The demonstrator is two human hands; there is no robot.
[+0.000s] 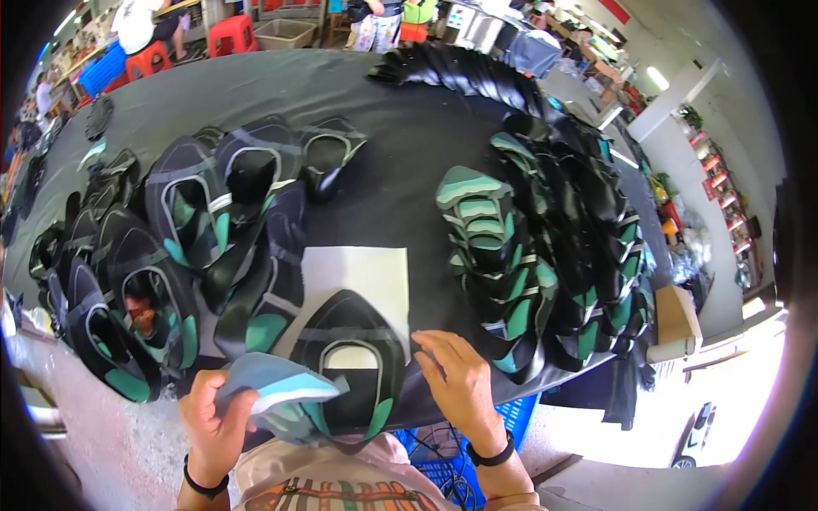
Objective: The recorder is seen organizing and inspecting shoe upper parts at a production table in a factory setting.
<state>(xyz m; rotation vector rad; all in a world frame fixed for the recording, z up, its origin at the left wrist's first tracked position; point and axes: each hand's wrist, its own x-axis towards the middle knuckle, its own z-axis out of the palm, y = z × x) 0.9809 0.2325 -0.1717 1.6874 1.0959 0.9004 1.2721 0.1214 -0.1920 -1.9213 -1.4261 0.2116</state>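
Observation:
A black shoe upper with teal heel patches lies flat on a white sheet at the table's near edge, its toe pointing away from me. My left hand pinches a curved blue-and-white shoe piece between thumb and fingers. That piece overlaps the upper's left near side, and grey-teal material hangs below it. My right hand hovers by the upper's right side, holding nothing, fingers slightly bent and apart.
More black-and-teal uppers are heaped on the left of the black-covered table. Overlapping rows of them lie on the right, with a black row behind. Beneath the near edge stands a blue crate. People and red stools are beyond.

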